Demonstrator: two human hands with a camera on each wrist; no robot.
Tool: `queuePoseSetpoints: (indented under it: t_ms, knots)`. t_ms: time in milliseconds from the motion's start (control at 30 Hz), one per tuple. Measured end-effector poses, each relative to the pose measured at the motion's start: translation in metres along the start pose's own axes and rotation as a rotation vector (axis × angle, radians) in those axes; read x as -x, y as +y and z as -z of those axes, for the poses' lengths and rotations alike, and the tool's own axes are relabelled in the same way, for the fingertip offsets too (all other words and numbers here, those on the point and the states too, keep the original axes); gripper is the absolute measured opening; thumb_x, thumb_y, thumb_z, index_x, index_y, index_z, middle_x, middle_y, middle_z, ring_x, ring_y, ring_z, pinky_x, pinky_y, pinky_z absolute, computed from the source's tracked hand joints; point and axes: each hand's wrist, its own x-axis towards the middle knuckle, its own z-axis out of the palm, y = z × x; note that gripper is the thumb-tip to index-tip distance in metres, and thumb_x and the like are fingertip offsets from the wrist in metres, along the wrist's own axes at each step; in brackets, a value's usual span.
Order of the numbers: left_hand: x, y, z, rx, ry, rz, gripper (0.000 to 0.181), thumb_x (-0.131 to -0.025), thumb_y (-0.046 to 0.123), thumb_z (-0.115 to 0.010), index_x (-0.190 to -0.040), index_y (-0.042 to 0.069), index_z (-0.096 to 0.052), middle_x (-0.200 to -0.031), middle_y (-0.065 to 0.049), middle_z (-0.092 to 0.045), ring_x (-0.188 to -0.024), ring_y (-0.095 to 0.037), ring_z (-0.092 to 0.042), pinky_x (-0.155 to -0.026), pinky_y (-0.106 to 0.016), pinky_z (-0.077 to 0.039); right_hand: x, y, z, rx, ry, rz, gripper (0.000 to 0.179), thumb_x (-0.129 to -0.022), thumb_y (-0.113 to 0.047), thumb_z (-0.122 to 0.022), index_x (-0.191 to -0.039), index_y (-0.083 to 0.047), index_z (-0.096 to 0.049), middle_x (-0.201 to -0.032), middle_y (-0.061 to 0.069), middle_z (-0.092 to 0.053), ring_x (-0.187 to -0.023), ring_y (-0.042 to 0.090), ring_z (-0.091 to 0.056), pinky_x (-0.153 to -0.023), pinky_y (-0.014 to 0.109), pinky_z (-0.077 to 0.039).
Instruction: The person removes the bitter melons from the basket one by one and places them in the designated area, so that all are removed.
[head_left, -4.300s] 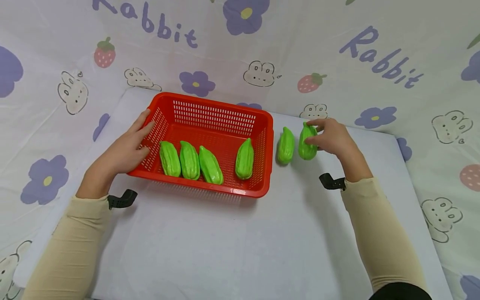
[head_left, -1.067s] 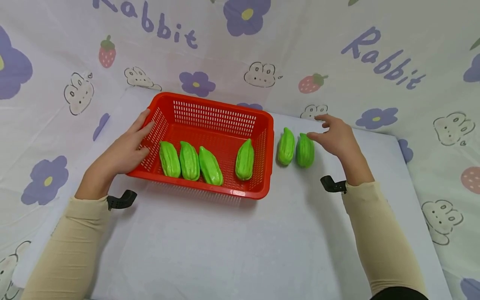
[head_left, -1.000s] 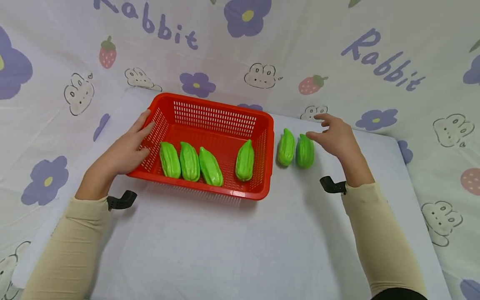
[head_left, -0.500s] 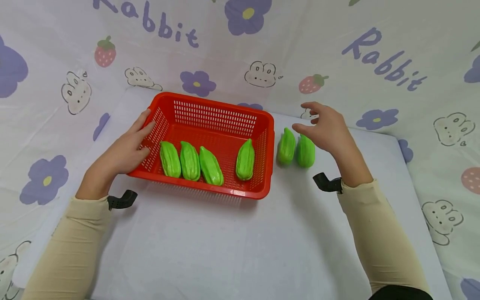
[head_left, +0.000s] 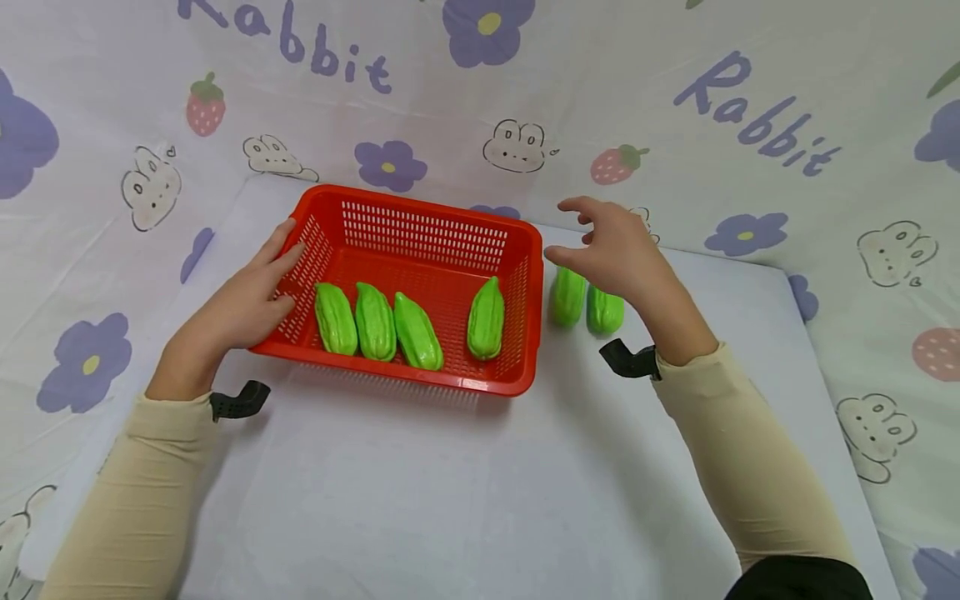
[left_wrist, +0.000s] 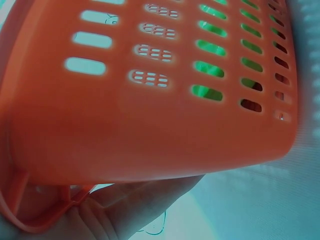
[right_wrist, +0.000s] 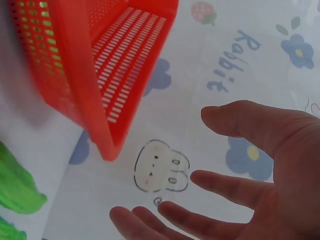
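Note:
A red plastic basket (head_left: 405,380) holds several glossy green ridged gourds (head_left: 417,333). Three of them lie close together at its left, and another gourd (head_left: 486,318) lies apart at the right. My left hand (head_left: 251,292) holds the basket's left end, fingers over the rim; in the left wrist view the basket wall (left_wrist: 115,125) hides part of that hand. Above two gourds outside the basket hovers my right hand (head_left: 618,250), empty, thumb and fingers apart. It partly covers the nearer gourd (head_left: 568,298) and the outer gourd (head_left: 605,312).
A white table (head_left: 420,500) bears everything. Behind it hangs a cloth (head_left: 570,83) printed with rabbits, purple flowers and strawberries. The basket's right wall stands just left of the two loose gourds. Each wrist carries a black camera mount (head_left: 628,358).
The right hand, earlier gripping the outer gourd, has let it go beside the other one. It has since moved left above both gourds toward the basket. The left hand stays in place.

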Motion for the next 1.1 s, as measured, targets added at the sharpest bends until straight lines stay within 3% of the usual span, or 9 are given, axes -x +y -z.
queuePoseSetpoints:
  t_ms: [433,700,1100]
  knots:
    - [0.000,0.002,0.000,-0.001,0.010,-0.005,0.074,-0.098,-0.002,-0.053,-0.167,-0.007,-0.027,-0.182,0.000,0.009,-0.164,-0.041,-0.014,-0.119,-0.068,-0.035,-0.007,-0.024,-0.022,0.024,-0.063,0.061,0.066,-0.098,-0.031,-0.076,-0.157,-0.011,-0.055,-0.145,0.019,-0.060,-0.121,0.036,-0.061,-0.095,0.054,-0.058]
    - [0.000,0.003,0.000,0.006,0.007,-0.001,0.075,-0.098,-0.002,-0.052,-0.167,-0.007,-0.026,-0.182,-0.001,0.008,-0.164,-0.041,-0.013,-0.119,-0.068,-0.034,-0.011,-0.034,-0.038,0.033,-0.101,0.101,0.070,-0.097,-0.030,-0.080,-0.157,-0.005,-0.054,-0.152,0.016,-0.059,-0.139,0.037,-0.052,-0.112,0.058,-0.049]
    - [-0.002,0.003,0.001,0.009,-0.002,0.007,0.075,-0.098,-0.002,-0.052,-0.168,-0.007,-0.026,-0.182,-0.001,0.008,-0.164,-0.041,-0.015,-0.118,-0.068,-0.036,-0.015,-0.045,-0.058,0.061,-0.171,0.106,0.071,-0.096,-0.028,-0.080,-0.159,-0.008,-0.054,-0.155,0.013,-0.057,-0.145,0.033,-0.048,-0.112,0.055,-0.050]
